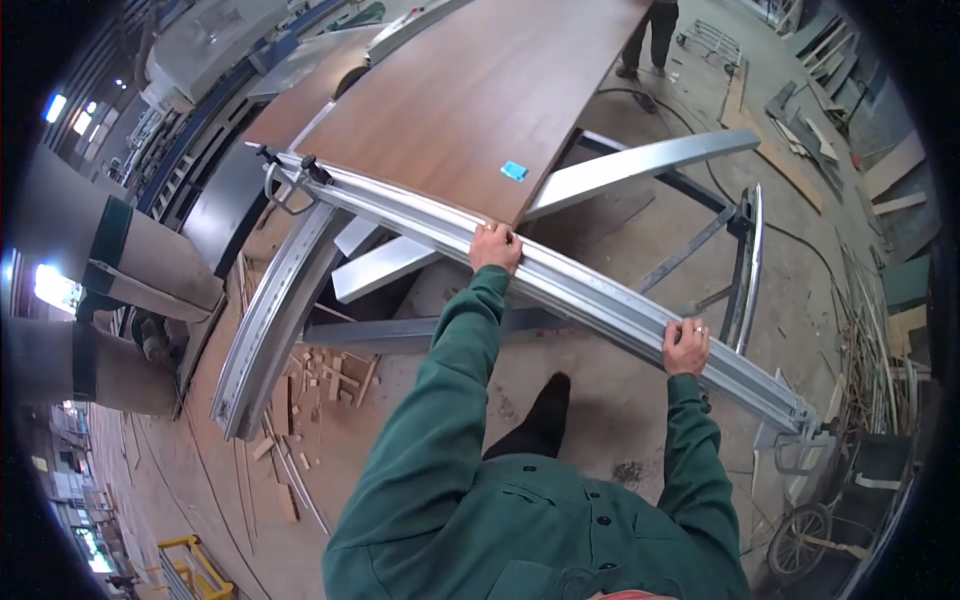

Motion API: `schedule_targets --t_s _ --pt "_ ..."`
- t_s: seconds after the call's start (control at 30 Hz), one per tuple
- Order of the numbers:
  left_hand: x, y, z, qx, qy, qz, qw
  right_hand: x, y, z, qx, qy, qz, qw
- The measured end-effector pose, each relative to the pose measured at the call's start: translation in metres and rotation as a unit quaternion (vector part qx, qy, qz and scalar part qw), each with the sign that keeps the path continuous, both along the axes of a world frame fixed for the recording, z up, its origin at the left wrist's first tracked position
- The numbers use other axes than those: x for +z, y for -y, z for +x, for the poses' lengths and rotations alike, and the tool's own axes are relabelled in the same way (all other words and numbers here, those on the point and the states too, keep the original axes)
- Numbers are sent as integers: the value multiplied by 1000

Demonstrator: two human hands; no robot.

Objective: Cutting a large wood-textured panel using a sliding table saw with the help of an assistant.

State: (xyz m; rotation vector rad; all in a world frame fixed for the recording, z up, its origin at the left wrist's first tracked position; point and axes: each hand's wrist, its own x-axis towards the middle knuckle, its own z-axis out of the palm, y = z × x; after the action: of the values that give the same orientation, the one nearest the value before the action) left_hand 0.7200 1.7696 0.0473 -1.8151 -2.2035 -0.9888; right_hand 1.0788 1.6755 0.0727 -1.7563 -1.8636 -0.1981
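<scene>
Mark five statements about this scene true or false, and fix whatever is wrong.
1. The left hand and right hand are both on the metal rail. True.
2. The sleeves are red. False: they are green.
3. A blue patch lies on the brown panel. True.
4. Nobody else is in view. False: another person's legs show at the top.
5. A spoked wheel is at the lower right. True.
</scene>
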Motion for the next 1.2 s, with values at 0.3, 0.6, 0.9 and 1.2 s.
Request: schedule_targets --t_s 0.3,0.6,0.9,1.2 --pt "8 -151 29 -6 25 15 1000 1 -152 32 -7 -9 7 1000" --pt "21 -286 56 -18 21 11 1000 10 -287 57 -14 -20 -19 1000" --pt "29 -400 93 3 14 1 1000 21 -410 98 2 -14 -1 1000" --pt "31 -474 114 8 23 -32 999 21 -473 114 15 -50 -41 998"
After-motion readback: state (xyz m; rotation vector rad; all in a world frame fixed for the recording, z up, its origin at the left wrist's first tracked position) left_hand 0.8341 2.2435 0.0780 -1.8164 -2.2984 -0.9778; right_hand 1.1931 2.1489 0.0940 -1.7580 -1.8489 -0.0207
